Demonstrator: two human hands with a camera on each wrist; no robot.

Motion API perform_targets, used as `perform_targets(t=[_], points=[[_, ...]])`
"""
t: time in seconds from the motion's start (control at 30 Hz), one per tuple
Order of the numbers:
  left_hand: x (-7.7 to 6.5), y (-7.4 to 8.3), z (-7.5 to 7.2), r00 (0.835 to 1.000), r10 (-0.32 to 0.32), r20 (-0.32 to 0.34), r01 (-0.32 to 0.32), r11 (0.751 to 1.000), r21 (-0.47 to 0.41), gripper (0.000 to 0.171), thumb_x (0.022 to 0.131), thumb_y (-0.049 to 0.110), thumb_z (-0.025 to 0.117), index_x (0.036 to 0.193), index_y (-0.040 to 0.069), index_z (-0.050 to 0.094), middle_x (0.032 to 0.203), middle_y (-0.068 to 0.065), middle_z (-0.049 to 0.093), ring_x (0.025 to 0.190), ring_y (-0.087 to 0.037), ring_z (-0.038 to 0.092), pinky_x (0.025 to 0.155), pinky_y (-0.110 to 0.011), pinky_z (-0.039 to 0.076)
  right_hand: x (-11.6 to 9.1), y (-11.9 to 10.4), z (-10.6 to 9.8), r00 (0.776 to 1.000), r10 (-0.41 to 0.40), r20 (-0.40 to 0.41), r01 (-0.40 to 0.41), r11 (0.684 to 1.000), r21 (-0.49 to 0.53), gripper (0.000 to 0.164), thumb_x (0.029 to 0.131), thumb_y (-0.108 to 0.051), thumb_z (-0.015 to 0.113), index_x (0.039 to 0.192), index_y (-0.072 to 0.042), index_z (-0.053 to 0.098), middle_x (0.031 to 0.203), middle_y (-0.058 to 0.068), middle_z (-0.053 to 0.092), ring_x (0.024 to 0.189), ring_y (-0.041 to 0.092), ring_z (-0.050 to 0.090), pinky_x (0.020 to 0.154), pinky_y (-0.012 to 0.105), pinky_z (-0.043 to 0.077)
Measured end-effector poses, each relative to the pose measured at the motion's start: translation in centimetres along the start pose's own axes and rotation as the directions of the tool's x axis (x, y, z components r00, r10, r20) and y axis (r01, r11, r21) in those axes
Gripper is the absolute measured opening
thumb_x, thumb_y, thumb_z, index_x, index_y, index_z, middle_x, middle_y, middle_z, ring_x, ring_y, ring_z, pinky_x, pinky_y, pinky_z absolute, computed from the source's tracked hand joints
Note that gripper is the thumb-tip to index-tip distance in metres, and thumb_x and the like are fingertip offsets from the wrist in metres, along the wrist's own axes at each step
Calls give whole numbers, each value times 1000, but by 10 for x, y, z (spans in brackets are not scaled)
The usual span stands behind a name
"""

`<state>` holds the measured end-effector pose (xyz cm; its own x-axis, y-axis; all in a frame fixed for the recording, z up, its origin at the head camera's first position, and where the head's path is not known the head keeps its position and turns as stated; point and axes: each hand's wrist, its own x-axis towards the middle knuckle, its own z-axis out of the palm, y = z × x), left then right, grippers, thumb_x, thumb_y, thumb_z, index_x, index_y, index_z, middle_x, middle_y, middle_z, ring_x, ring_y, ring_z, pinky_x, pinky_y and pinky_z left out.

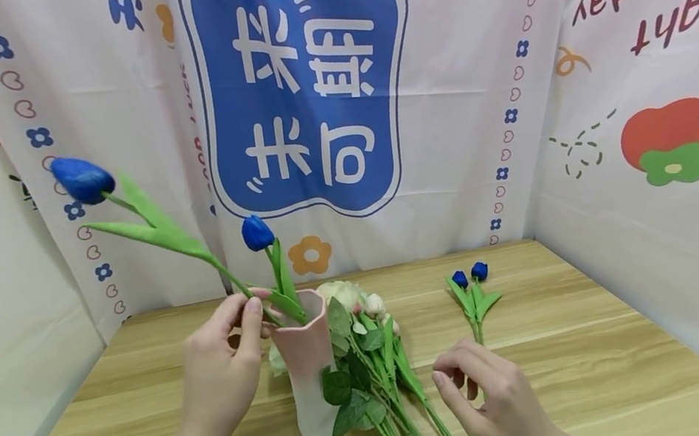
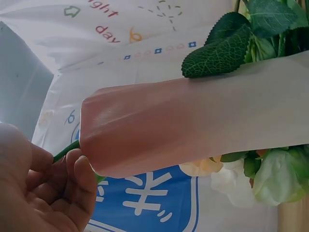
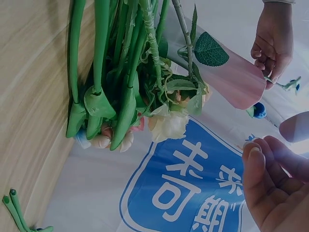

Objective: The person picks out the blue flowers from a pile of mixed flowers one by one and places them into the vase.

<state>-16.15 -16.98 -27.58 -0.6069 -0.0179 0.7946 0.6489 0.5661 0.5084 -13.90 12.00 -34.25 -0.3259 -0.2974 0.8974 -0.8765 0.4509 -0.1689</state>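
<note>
My left hand (image 1: 225, 358) pinches the green stem of a blue tulip (image 1: 82, 179) at the rim of a pink-and-white vase (image 1: 312, 372). The tulip leans up and to the left, its lower stem end at the vase mouth. A second blue tulip (image 1: 258, 232) stands in the vase. In the left wrist view the fingers (image 2: 82, 176) hold the stem beside the vase's pink rim (image 2: 89, 130). My right hand (image 1: 498, 398) hovers over the table's right half with loosely bent fingers, holding nothing; the right wrist view also shows it bare.
A bundle of white flowers with green stems (image 1: 386, 362) lies right of the vase, its leaves overlapping it. Two more blue tulips (image 1: 471, 283) lie farther back on the right of the wooden table (image 1: 580, 334). Printed cloth (image 1: 457, 31) hangs behind and at the sides.
</note>
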Motion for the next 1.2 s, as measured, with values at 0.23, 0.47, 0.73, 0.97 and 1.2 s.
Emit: perform_targets(t=[0.23, 0.47, 0.73, 0.97, 1.2], points=[[-2, -1, 6, 987, 163, -2, -163, 984, 70, 16, 87, 6, 58, 98, 1, 67, 81, 0, 63, 59, -6, 54, 43, -13, 48, -1, 1, 1, 1000, 4, 6, -4, 1000, 2, 19, 78, 1, 62, 87, -15, 60, 78, -8, 52, 62, 1, 44, 50, 7, 39], [-2, 0, 10, 986, 166, 18, -167, 983, 73, 21, 80, 3, 65, 101, 0, 64, 76, 3, 61, 60, -6, 54, 43, -12, 47, -1, 2, 3, 1000, 10, 13, -10, 1000, -4, 19, 78, 1, 61, 86, -16, 59, 78, -9, 52, 62, 0, 44, 50, 7, 39], [-3, 0, 14, 989, 148, 10, -148, 987, 67, 11, 85, 8, 60, 93, 3, 65, 72, 6, 58, 57, -7, 51, 42, -13, 45, -4, 4, 4, 1000, 11, 15, -11, 1000, -5, 18, 78, 0, 61, 86, -16, 59, 79, -9, 52, 62, 0, 44, 50, 8, 40], [-4, 1, 17, 993, 116, -26, -114, 990, 84, 14, 87, 14, 59, 96, 4, 64, 72, 6, 58, 55, -8, 50, 42, -13, 44, -5, 5, 4, 1000, 13, 16, -13, 1000, -10, 18, 78, 0, 62, 86, -16, 59, 79, -9, 52, 63, 0, 44, 51, 7, 39], [-8, 1, 23, 993, 91, -71, -83, 990, 110, 5, 81, 10, 65, 83, 5, 66, 77, 3, 49, 55, -6, 44, 41, -11, 38, -5, 5, 4, 1000, 21, 18, -20, 1000, -11, 19, 78, 0, 61, 86, -17, 59, 78, -10, 51, 62, 0, 43, 46, 6, 37]])
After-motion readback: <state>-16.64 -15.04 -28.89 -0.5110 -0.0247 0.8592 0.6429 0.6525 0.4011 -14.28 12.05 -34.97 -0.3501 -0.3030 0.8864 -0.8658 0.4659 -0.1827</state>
